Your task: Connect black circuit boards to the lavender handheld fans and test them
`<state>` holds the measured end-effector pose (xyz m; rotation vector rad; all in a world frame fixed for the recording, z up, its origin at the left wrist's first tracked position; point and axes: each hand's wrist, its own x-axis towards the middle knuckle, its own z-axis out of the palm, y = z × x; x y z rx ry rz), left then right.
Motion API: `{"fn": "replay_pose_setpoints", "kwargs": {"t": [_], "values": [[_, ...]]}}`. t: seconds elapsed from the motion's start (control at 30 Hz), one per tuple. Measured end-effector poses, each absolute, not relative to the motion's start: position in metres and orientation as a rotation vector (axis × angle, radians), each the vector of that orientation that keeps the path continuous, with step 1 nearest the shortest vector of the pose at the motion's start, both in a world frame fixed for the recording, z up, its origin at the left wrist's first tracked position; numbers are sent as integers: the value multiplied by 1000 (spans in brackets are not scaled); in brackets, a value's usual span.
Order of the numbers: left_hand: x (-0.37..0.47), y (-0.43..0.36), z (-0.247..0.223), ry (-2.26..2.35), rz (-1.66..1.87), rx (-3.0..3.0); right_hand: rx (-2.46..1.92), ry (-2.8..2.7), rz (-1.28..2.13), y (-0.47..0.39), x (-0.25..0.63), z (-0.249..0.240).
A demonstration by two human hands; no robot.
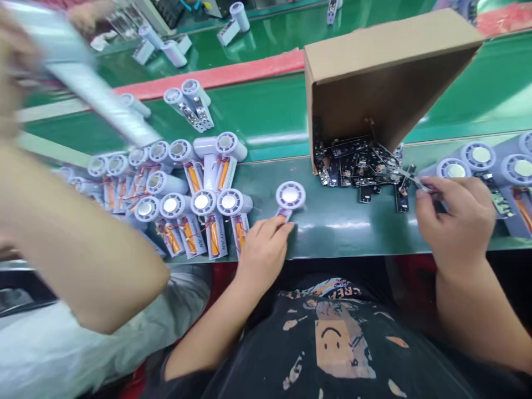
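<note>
My left hand (264,252) is closed on the handle of a pale lilac fan unit (290,195), whose round head lies toward the middle of the green bench. On the right, my right hand (459,219) pinches metal tweezers (409,176). Their tips reach over a pile of small black circuit boards (353,163) spilling from the open side of a cardboard box (390,50). Whether the tips grip a board is too small to tell.
Rows of fan units (203,203) with orange batteries stand left of my left hand; more fans (477,156) are at far right. A co-worker's blurred arm (83,238) crosses the left side, holding a wrapped bundle. A red strip (257,67) runs behind.
</note>
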<state>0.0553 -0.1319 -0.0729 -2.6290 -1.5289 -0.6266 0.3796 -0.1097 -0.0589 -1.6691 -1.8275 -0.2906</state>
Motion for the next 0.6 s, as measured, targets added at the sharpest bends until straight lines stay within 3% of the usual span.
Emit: {"fn": "replay_pose_setpoints", "kwargs": {"t": [0.27, 0.37, 0.5, 0.6], "values": [[93, -114, -63, -1431, -1209, -2952, -1357, -1721, -83, -143, 345, -46], [82, -119, -51, -1349, -1382, -2941, -1208, -1912, 136, -157, 328, -48], [69, -134, -51, -1069, -958, -3327, -873, -2220, 393, -167, 304, -56], [63, -143, -58, -1258, -798, -3373, -762, -2282, 537, -154, 307, -63]]}}
